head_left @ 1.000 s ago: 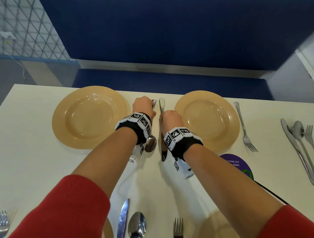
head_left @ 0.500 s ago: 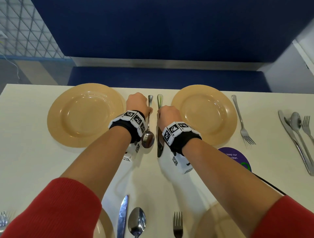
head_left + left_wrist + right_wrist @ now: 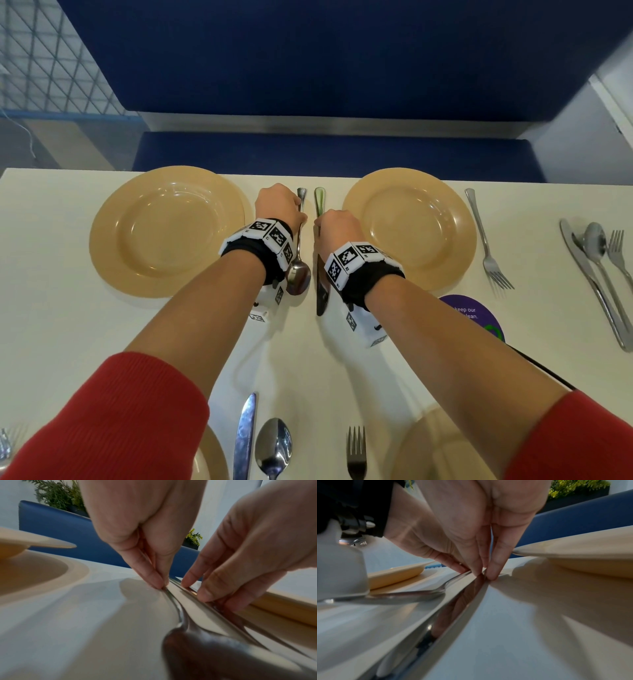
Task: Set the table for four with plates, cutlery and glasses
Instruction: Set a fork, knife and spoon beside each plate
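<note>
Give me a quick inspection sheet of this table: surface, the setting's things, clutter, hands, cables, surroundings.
Surface: cream table, no spills seen.
Job's things: two far plates, two near plates partly in view; spoon and knife lie between the far plates; fork right of the right one; cutlery pile at far right; near knife, spoon and forks at the bottom edge. Glasses: nothing seen.
Clutter: purple sticker.
Hands: left hand pinches the spoon's handle, right hand the knife's.
Cables: black cable by the right forearm.
Surroundings: blue bench, plants behind.
</note>
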### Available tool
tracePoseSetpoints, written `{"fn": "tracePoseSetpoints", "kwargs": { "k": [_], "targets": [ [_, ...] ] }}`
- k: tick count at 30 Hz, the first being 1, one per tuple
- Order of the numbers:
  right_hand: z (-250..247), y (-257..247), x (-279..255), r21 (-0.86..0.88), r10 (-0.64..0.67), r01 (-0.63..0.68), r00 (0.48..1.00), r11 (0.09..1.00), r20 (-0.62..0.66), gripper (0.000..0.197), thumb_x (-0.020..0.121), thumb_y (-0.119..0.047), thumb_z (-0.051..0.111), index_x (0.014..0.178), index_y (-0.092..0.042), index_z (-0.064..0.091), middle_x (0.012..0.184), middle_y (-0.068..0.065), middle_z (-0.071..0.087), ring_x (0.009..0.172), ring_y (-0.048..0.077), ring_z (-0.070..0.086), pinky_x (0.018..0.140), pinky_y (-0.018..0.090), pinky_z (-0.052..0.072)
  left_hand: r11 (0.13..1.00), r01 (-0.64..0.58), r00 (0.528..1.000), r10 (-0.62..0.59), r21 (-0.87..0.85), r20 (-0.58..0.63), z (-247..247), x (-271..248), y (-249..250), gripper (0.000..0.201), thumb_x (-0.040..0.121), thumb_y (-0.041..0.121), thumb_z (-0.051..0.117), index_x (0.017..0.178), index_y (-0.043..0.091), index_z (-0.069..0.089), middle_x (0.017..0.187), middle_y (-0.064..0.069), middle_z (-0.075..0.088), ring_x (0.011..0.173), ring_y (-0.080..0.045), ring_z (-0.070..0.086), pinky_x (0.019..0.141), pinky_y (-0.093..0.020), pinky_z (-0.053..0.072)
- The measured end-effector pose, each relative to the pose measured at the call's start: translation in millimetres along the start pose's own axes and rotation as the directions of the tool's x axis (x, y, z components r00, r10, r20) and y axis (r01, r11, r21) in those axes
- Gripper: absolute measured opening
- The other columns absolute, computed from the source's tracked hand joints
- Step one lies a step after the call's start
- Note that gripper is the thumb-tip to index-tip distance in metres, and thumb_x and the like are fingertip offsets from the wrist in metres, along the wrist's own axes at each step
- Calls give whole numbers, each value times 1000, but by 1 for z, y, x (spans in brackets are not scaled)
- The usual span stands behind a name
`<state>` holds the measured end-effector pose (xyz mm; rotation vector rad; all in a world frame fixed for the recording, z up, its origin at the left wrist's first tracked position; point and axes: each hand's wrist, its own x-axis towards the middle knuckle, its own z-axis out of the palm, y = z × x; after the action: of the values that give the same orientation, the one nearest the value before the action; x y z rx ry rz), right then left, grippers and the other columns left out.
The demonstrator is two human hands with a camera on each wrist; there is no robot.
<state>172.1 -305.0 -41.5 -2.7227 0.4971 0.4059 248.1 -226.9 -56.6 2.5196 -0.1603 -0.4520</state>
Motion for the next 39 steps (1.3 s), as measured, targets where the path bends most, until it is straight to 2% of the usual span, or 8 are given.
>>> {"fn": "tracePoseSetpoints", "kwargs": {
  "k": [4,13,18,23,28,33,36,39],
  "targets": [
    [-2,0,-1,2,-5,5,1000,1000,3,25,88,-2,48,106,-7,65,103,14,64,97,28,60,71,28,41,1000,-9,1000,8,4,7,1,-1,-1,30,79,16,73,109,10,71,102,-9,72,97,-22,66,88,-28,52],
    [-3,2,-4,8,-14,14,1000,1000,-8,24,90,-4,48,109,-6,63,106,15,63,98,28,59,76,29,44,1000,-7,1000,7,14,1,0,-3,1,34,79,17,72,112,12,69,108,-7,70,98,-21,64,77,-22,45],
    [-4,2,-8,15,-21,21,999,1000,-31,26,93,-13,49,115,-6,61,113,15,62,102,29,59,84,32,47,1000,-13,999,13,-10,-44,0,-8,-2,41,80,26,74,118,11,66,108,-9,70,101,-21,65,88,-27,49],
    [-18,11,-16,50,-18,25,990,998,-141,27,93,-17,51,117,-9,61,114,11,63,104,26,59,87,32,48,996,-90,995,90,-1,-50,0,-19,7,38,81,30,73,115,13,68,113,-6,68,101,-20,64,89,-26,50],
    [-51,45,-31,215,104,-44,955,976,-278,25,91,-20,53,112,-14,65,107,4,66,100,20,59,83,26,45,984,-110,993,102,143,60,11,-32,22,31,81,21,73,109,11,71,112,-9,65,103,-23,61,88,-29,51],
    [-79,113,-43,290,299,-208,900,934,-317,23,90,-19,54,110,-17,66,108,4,67,99,20,61,77,22,42,977,-73,997,64,202,51,17,-35,30,26,81,16,72,106,8,71,107,-12,66,99,-26,62,86,-29,52],
    [-84,159,-48,270,425,-354,860,895,-283,25,89,-13,54,111,-13,67,114,10,66,101,27,62,82,28,48,974,-53,998,46,222,38,19,-34,35,27,81,17,72,107,9,72,107,-13,67,101,-27,62,88,-32,52],
    [-79,192,-51,188,470,-437,858,880,-206,23,90,-9,54,109,-5,66,109,17,66,95,32,63,79,31,50,967,-29,1000,25,251,19,21,-35,37,28,81,19,71,108,11,71,107,-12,67,102,-28,61,85,-32,51]
  ]
}}
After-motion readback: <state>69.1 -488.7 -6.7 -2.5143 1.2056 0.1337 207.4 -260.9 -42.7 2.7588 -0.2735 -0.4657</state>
